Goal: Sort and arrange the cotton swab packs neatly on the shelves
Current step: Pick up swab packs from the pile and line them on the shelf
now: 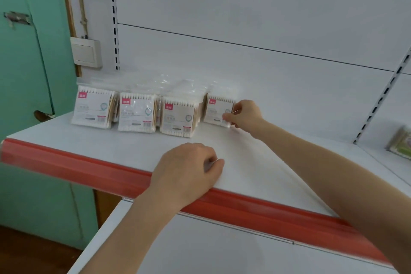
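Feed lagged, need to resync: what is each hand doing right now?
Left hand: fingers curled, nothing visible in it, resting on the shelf.
Right hand: pinching the rightmost cotton swab pack by its right edge.

The print on the cotton swab packs [136, 112] is too small and soft to read, and those standing behind the front ones show only as slivers. The right grip [243, 115], pinching the rightmost pack [216, 107], covers its lower right corner. The left grip [189, 169] has its fingertips curled out of sight, so whether they hold anything cannot be told. A greenish package [400, 143] is blurred and cut off by the right edge.
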`<state>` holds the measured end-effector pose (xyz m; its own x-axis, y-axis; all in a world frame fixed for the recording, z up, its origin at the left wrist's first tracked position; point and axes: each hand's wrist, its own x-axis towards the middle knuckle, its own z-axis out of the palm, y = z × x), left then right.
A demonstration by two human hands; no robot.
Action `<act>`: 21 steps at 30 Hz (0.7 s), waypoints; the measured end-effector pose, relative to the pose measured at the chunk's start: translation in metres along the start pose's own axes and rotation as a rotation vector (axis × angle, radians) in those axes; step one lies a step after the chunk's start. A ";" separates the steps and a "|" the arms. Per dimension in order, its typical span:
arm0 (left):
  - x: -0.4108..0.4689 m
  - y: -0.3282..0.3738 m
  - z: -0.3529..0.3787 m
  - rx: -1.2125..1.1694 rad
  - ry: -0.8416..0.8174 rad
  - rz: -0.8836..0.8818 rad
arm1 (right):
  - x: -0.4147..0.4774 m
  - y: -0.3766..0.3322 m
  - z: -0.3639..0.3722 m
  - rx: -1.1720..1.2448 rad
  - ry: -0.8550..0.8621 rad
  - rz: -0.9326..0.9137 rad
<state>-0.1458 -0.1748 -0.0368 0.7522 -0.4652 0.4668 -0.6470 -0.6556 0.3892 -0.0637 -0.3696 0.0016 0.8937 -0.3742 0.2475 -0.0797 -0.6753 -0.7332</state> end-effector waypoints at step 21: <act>-0.003 0.013 0.012 -0.107 0.220 0.454 | -0.099 0.031 -0.106 -0.379 0.256 0.131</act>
<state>-0.1546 -0.1888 -0.0427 0.3556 -0.5452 0.7591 -0.9203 -0.3462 0.1824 -0.2013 -0.4210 0.0218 0.7318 -0.5839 0.3515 -0.3820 -0.7785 -0.4980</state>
